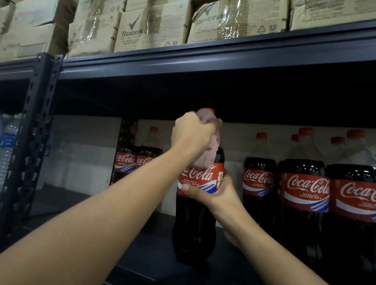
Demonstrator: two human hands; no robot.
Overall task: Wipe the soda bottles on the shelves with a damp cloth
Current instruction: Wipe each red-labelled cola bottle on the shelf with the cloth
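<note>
Head view: cap of the held soda bottle (197, 210) mostly hidden under a pinkish cloth (207, 145); only a red sliver shows. Far-right bottles cut off by the frame, back of the shelf (150, 257) dim. Bare shelf left of the bottle, up to two cola bottles (136, 162) at the back; a tight row (306, 196) stands right. Left hand (194, 134) clenches the cloth around the neck; right hand (218, 192) wraps the label, fingers curled. The bottle stands upright near the shelf's front edge.
</note>
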